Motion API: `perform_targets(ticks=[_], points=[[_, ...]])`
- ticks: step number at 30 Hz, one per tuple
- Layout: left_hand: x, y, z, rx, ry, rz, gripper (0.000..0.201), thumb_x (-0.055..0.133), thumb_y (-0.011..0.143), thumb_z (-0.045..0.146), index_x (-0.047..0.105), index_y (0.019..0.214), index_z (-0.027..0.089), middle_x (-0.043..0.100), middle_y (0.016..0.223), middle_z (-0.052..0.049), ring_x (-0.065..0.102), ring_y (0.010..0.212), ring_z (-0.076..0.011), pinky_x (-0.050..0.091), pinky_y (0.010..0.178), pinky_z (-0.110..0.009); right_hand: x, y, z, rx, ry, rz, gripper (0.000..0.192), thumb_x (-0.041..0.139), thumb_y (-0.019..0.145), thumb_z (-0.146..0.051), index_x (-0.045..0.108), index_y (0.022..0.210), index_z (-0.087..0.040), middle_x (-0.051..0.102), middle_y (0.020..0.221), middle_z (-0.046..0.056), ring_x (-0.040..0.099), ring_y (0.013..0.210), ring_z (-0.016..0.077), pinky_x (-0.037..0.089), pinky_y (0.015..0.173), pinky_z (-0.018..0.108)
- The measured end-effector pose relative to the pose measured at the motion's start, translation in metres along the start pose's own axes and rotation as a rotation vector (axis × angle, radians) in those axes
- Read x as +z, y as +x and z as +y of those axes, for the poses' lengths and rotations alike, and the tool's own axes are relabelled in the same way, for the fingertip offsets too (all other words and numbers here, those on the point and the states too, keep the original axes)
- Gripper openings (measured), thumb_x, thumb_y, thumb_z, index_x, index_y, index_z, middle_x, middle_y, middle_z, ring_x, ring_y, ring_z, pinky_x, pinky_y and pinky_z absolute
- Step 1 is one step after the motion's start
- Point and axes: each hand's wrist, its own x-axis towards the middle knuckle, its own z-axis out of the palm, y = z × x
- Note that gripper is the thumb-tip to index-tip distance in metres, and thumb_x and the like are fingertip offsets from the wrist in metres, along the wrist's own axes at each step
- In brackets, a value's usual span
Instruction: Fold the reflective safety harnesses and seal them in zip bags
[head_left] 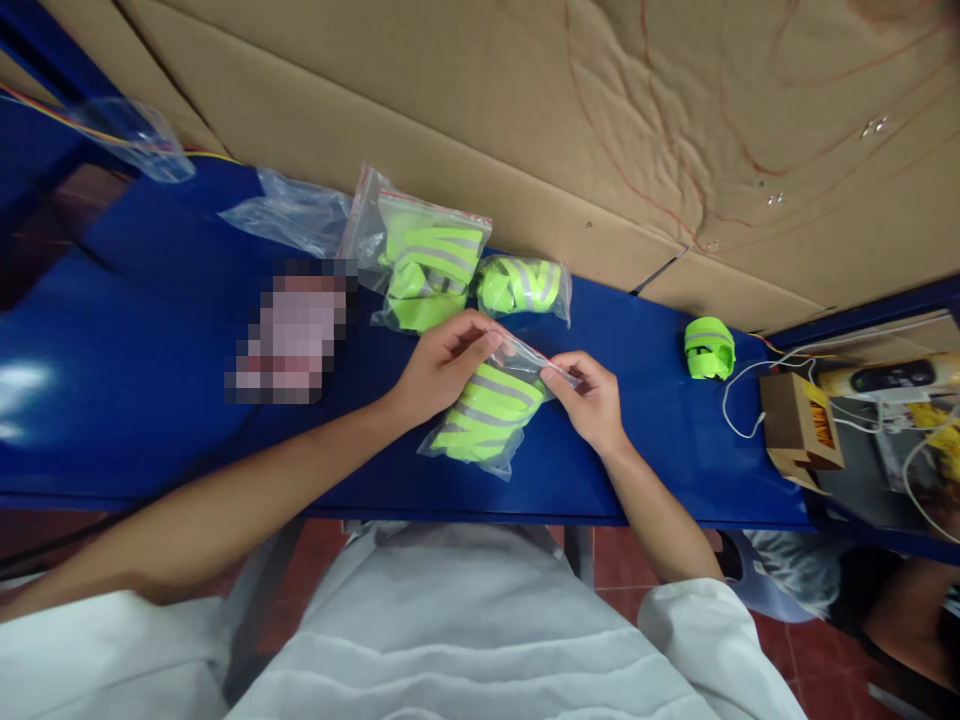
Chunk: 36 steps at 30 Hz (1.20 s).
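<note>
1. While both hands pinch its top edge, the clear plastic zip bag with a folded neon-yellow reflective band inside [486, 412] lies on the blue table [150, 400], slanting down and to the left from the grip.
2. I see my left hand [442, 365] closed on the bag's mouth at one end, thumb and fingers pressed together on the plastic.
3. My right hand [592, 400] pinches the same strip at the other end, fingertips shut on it.
4. I judge the band already bagged, with the seal being pressed; whether it is fully closed I cannot tell.
5. Beyond the grip, two filled bags [431, 265] lie finished; right of it, a loose rolled neon band [709, 348] waits unbagged.
</note>
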Motion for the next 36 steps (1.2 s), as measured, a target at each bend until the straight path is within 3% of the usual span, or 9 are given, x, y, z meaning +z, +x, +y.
perform_targets(ticks=[7,13,17,23,27,33,36], points=[[0.0,0.002,0.0,-0.015,-0.038,-0.006,0.035,0.075,0.094,0.053,0.075,0.092,0.019,0.078,0.088,-0.005,0.071,0.079,-0.0157,0.057,0.077,-0.027,0.0,-0.001,-0.002,-0.029,0.008,0.03,0.023,0.079,0.09,-0.043,0.074,0.085,-0.022,0.073,0.078,0.001,0.063,0.068,0.0135,0.05,0.062,0.027],[-0.001,0.001,-0.001,-0.082,-0.07,-0.058,0.033,0.085,0.084,0.047,0.075,0.095,0.018,0.077,0.092,-0.004,0.068,0.081,-0.0152,0.054,0.075,-0.026,-0.003,-0.003,-0.001,-0.064,-0.069,-0.032,0.022,0.075,0.095,-0.044,0.074,0.099,-0.022,0.073,0.085,0.001,0.061,0.072,0.0133,0.05,0.068,0.028],[0.001,-0.001,-0.003,-0.089,0.046,-0.09,0.031,0.08,0.088,0.047,0.076,0.09,0.017,0.074,0.083,-0.003,0.061,0.07,-0.0129,0.046,0.065,-0.024,0.0,-0.004,-0.006,-0.128,-0.107,-0.052,0.022,0.077,0.094,-0.041,0.075,0.107,-0.024,0.075,0.095,0.002,0.063,0.076,0.0138,0.053,0.075,0.03],[0.006,-0.007,-0.011,-0.065,0.203,-0.144,0.03,0.071,0.093,0.047,0.075,0.093,0.017,0.07,0.076,-0.001,0.053,0.06,-0.0109,0.039,0.056,-0.023,0.007,-0.006,-0.013,-0.169,-0.2,-0.044,0.016,0.07,0.098,-0.037,0.075,0.093,-0.023,0.074,0.088,0.003,0.063,0.075,0.0158,0.053,0.072,0.032],[0.007,-0.006,-0.013,-0.073,0.217,-0.141,0.029,0.071,0.093,0.046,0.074,0.092,0.017,0.068,0.074,-0.001,0.052,0.058,-0.0105,0.038,0.055,-0.023,0.008,-0.007,-0.009,-0.183,-0.227,-0.047,0.016,0.066,0.101,-0.035,0.073,0.094,-0.023,0.075,0.089,0.003,0.064,0.077,0.0156,0.053,0.073,0.031],[0.004,-0.005,-0.012,-0.177,0.085,-0.196,0.034,0.081,0.085,0.048,0.077,0.097,0.016,0.074,0.08,-0.003,0.061,0.065,-0.0123,0.045,0.06,-0.023,0.008,-0.008,-0.006,-0.193,-0.18,-0.075,0.014,0.067,0.102,-0.034,0.073,0.097,-0.023,0.075,0.091,0.002,0.066,0.08,0.0151,0.053,0.076,0.03],[0.004,-0.004,-0.013,-0.137,0.12,-0.2,0.027,0.081,0.085,0.043,0.079,0.089,0.016,0.078,0.082,-0.004,0.065,0.07,-0.0135,0.048,0.065,-0.023,0.008,-0.007,-0.007,-0.218,-0.207,-0.113,0.013,0.068,0.101,-0.036,0.073,0.099,-0.023,0.074,0.092,0.003,0.066,0.081,0.0157,0.053,0.077,0.031]])
